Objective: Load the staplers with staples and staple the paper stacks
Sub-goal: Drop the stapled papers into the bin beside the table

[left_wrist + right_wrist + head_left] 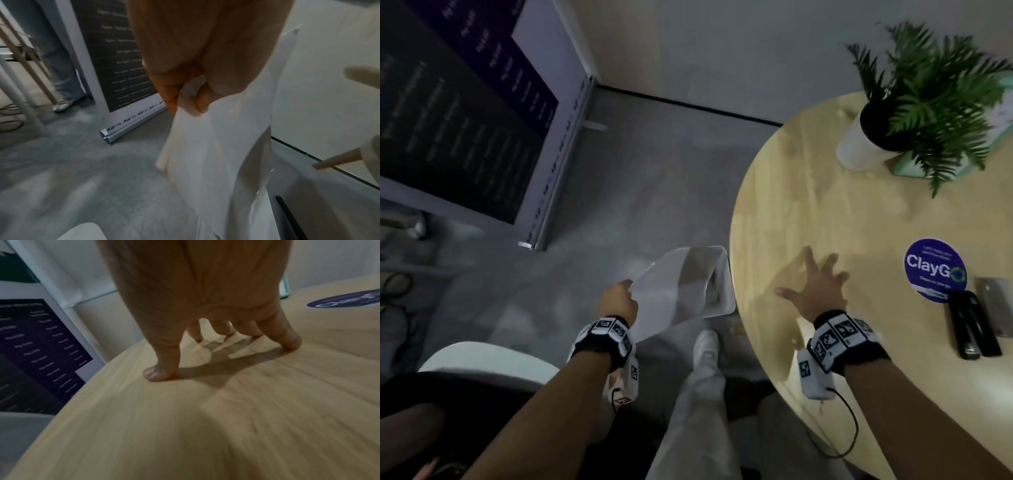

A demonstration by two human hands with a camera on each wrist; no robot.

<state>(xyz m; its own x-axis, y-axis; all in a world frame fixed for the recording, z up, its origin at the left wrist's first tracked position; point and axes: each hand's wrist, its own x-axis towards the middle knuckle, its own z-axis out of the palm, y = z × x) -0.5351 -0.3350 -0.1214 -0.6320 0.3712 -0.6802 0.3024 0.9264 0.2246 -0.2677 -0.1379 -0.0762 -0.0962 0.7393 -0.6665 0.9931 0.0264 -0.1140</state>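
My left hand [619, 301] [185, 97] pinches a corner of a white paper stack [685, 287] [218, 154], which hangs bent in the air to the left of the round wooden table [825, 212] [205, 418]. My right hand [815, 287] [205, 345] is spread with straight fingers, its fingertips [156, 374] touching the bare tabletop and holding nothing. A black stapler [972, 325] lies near the table's right side, beside a grey metal piece [993, 305]. The stapler is well to the right of my right hand.
A round blue sticker [935, 270] [345, 300] sits on the table by the stapler. A potted fern [914, 102] in a white pot stands at the far side. A roll-up banner [476, 113] [123, 73] stands on the grey floor to the left, with a person's legs [61, 65] behind it.
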